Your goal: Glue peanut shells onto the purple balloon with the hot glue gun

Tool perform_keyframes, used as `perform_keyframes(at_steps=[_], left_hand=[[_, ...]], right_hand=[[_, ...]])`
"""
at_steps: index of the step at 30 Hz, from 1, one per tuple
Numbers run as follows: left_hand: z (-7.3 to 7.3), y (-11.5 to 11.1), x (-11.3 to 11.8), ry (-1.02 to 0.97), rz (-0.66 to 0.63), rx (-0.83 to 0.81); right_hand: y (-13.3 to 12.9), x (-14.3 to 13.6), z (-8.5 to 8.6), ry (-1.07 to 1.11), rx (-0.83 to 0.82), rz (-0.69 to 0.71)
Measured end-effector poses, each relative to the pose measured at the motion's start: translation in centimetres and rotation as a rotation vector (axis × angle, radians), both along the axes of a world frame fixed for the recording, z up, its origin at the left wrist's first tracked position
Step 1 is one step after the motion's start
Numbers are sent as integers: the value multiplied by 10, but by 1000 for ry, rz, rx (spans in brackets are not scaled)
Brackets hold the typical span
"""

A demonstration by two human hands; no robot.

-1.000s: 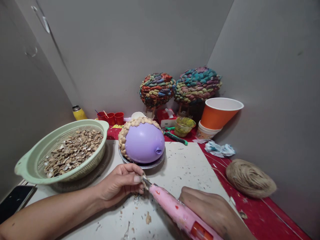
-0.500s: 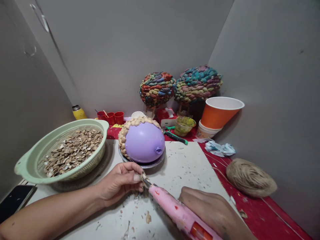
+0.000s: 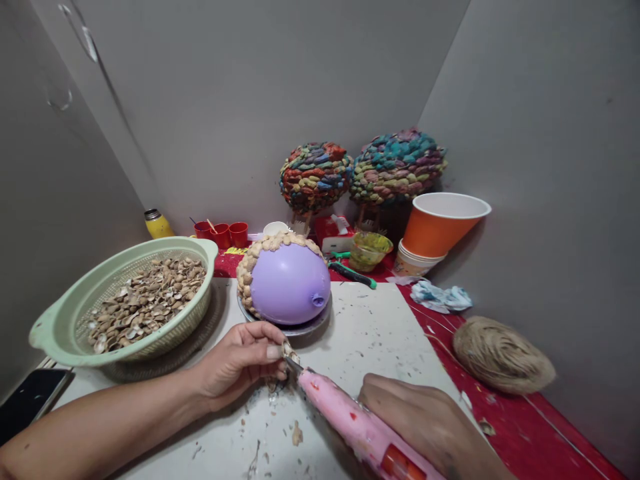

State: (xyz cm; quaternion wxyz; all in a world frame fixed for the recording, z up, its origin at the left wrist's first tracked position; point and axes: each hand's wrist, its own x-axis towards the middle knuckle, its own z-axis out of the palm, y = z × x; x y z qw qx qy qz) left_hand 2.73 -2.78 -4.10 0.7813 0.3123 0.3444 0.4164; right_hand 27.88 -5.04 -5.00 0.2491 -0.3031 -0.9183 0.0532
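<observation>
My left hand (image 3: 250, 360) pinches a peanut shell (image 3: 290, 352) between thumb and fingers, low over the white board. Wrapped around a pink hot glue gun (image 3: 345, 417) is my right hand (image 3: 415, 413); the gun's metal nozzle meets the shell. Just beyond my hands, a purple balloon (image 3: 290, 283) rests in a shallow metal dish (image 3: 305, 329). Peanut shells (image 3: 245, 273) cover its left and upper far side, while the side with the knot is bare. On the left stands a pale green colander (image 3: 200, 293) holding many loose shell halves (image 3: 150, 300).
Two colourful shell-covered balloon shapes (image 3: 315, 177) stand at the back. To the right are an orange paper bucket (image 3: 440, 230), a crumpled cloth (image 3: 440, 297) and a twine bundle (image 3: 503, 353). Green-handled pliers (image 3: 355, 275) lie behind the board (image 3: 370, 327). A phone (image 3: 35, 400) lies far left.
The peanut shell has tilted slightly in my left fingers, showing more of its pale inside at the nozzle. Both hands otherwise stay in nearly the same place.
</observation>
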Motion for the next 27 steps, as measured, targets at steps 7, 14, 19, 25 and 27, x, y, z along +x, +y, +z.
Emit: perform_keyframes(at_steps=[7,14,19,25,27], left_hand=[[6,-1,1,21,35,-9],[8,-1,2,38,48,13],[9,-1,2,46,62,29],[9,0,1,52,80,43],[9,0,1,55,83,42]], right_hand=[[-1,2,-4,-52,2,-8],[3,0,-2,-54,58,-5],[5,-3,5,-104,250,68],[3,0,6,-121,186,47],[3,0,8,-63,163,53]])
